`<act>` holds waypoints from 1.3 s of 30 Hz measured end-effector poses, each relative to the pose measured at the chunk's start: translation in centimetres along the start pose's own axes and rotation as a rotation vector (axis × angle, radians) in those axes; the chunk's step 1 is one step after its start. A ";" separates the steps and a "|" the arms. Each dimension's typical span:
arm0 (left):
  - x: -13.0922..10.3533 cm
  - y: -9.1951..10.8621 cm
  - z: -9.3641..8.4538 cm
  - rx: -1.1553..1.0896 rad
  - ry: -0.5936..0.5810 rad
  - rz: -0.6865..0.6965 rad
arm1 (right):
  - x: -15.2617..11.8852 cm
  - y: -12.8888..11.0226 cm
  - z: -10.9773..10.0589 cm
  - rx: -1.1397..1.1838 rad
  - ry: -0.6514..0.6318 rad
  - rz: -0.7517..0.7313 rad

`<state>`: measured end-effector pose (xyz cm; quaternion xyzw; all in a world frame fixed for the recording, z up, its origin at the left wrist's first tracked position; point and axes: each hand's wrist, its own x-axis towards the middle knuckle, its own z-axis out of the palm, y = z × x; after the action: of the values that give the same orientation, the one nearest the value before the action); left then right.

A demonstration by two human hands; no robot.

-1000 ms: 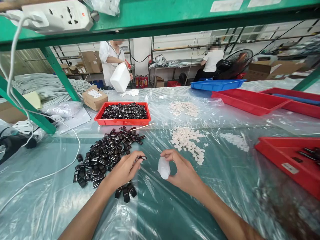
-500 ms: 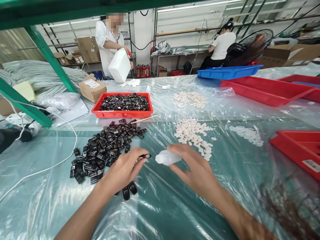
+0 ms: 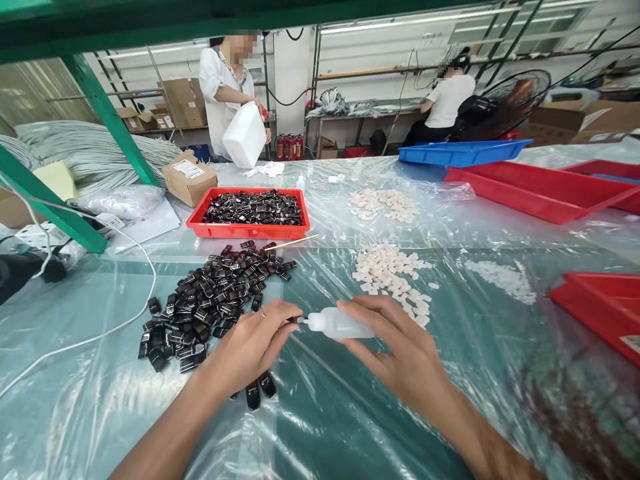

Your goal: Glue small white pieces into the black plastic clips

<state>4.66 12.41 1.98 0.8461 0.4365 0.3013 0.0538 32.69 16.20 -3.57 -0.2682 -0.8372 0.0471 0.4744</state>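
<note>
Between the fingertips of my left hand is a small black plastic piece, mostly hidden by the fingers. My right hand grips a translucent white squeeze bottle, lying on its side in the air. Its narrow nozzle points left and meets the end of the black piece; whether it goes inside I cannot tell. A heap of similar glossy black pieces lies beside and beyond my left hand. Beyond my right hand spreads a pile of small whitish pieces.
A red tray full of black pieces stands behind the heap, with a thin stick before it. Red trays and a blue tray sit at right. A white cable crosses the left. Across the table a person holds a white jug.
The bottle's nozzle, apart from the black piece before, now touches its end. My hands have come closer together, and the view has shifted slightly.
</note>
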 end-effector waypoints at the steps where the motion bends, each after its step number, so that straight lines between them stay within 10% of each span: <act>1: 0.0 -0.1 0.0 0.010 0.001 0.005 | 0.0 0.0 -0.2 -0.012 -0.007 -0.006; 9: 0.1 -0.2 -0.2 0.125 0.011 0.033 | 0.4 -1.3 -1.1 0.000 -0.119 0.015; 39: -0.5 0.1 0.4 0.216 -0.004 0.086 | 1.1 -2.8 -1.3 0.014 0.079 -0.072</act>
<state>4.76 12.04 1.50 0.8655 0.4294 0.2530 -0.0498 32.16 14.10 -1.07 -0.2359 -0.8267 0.0253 0.5102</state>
